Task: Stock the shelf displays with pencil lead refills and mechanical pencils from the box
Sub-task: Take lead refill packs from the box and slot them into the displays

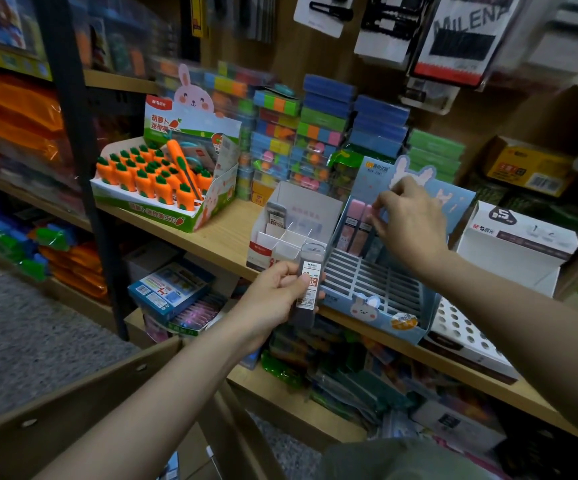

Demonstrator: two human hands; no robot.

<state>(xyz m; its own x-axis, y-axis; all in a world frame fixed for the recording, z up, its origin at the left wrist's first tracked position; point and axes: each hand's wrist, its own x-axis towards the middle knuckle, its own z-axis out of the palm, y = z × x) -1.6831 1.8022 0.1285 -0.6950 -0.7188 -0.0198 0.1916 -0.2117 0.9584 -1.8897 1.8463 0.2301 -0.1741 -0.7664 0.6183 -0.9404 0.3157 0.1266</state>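
Cardboard box point(83, 403) flaps sit right under the camera at the bottom left, with both bare forearms reaching over them toward the shelf point(218, 237).

Left hand point(273, 299) is curled around a stack of dark lead refill cases point(310, 282), thumb across the front label, holding them upright just in front of the shelf edge. They're right below the white display point(291, 230), which has open dividers and one grey refill case point(276, 216) standing in its back left slot.

Right hand point(409, 220) is up at the back row of the blue bunny display point(377, 285), fingers bent and pinching at the top of a pink refill point(357, 223) standing there. Whether it's actually gripping one or just touching it, can't really tell, the fingertips are a bit blurred. A couple of pink refills stand in that back row; the slotted rows in front of them show bare white dividers.

Going outward: left of the white display there's a carrot display point(163, 188) packed with little orange carrots, a bunny on its header card. Behind are stacks of colourful boxes point(318, 133). To the right of the blue display sits a white box point(519, 244) with its lid flipped open, and in front of that a white tray with round holes point(460, 327). Hanging packs point(460, 39) are on the wall up top. Lower shelf is full of mixed packets, too blurry to name.
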